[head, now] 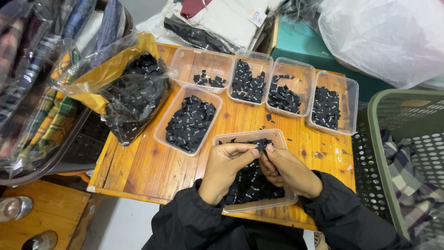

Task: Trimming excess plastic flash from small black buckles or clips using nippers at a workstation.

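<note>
Over the tray (277,135), both hands (left hand (226,169), right hand (289,170)) pinch 1 black label (260,147).

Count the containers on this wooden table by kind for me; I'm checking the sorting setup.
Clear rectangular plastic tubs holding small black fabric labels: 6
Clear plastic bag with a yellow liner, full of black labels: 1
Total: 7
The nearest tub sits under both hands, the left hand and right hand, whose fingers pinch one label.

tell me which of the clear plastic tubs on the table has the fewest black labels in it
The back-left tub, farthest left in the row of four. It holds only a small scatter of black labels, with its bottom mostly bare, while the other tubs hold dense piles.
</note>
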